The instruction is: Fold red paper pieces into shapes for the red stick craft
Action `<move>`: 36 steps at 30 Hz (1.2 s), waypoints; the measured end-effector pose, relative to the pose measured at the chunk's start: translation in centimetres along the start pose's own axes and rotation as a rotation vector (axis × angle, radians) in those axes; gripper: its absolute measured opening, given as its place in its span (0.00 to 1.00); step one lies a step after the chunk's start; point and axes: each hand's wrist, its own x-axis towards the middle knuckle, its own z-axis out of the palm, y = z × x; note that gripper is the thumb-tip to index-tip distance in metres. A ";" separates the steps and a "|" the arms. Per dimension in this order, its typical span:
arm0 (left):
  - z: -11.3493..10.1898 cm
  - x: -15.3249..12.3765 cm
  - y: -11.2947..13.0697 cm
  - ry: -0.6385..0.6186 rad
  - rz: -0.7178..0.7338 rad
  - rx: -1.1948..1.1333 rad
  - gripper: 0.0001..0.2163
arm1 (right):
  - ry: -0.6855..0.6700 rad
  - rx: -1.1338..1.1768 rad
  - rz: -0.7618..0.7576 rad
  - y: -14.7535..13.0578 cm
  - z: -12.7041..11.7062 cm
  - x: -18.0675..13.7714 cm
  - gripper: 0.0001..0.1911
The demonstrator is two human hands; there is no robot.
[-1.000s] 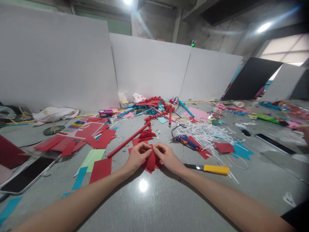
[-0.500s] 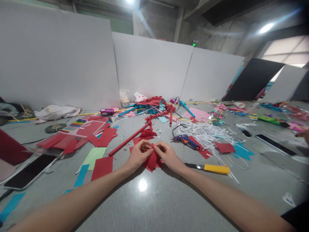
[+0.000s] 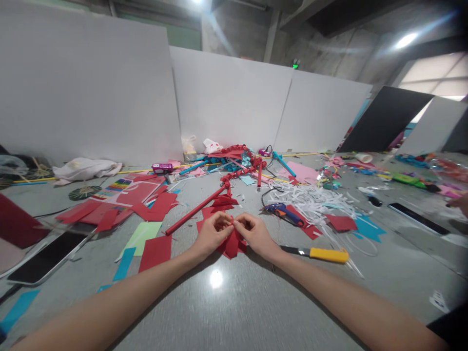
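Observation:
Both hands meet at the middle of the table over a piece of folded red paper. My left hand pinches its upper end from the left. From the right, my right hand pinches the same spot, fingertips nearly touching the left ones. The paper's lower points fan out below the fingers, while its pinched top is mostly hidden. Just beyond lie more red paper pieces and a rolled red paper tube. A yellow-handled utility knife lies beside my right wrist.
A blue glue gun and white paper shreds lie right of centre. Red sheets and a phone are on the left, another phone on the right. White panels stand behind. Part of another person's hand shows at the right edge.
Almost nothing differs. Both hands keep their pinch on the red paper, and the view has shifted very slightly.

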 end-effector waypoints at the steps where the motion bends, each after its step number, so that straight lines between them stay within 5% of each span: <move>1: 0.0 0.0 0.1 0.002 -0.003 0.006 0.13 | 0.004 0.008 0.006 0.0 0.0 0.0 0.16; 19: 0.2 -0.2 0.1 0.038 0.044 0.214 0.12 | -0.039 0.092 0.097 0.1 0.1 -0.3 0.19; 36: 0.0 0.2 -0.5 0.105 -0.042 0.027 0.10 | 0.107 0.218 0.143 -0.5 -0.5 0.4 0.18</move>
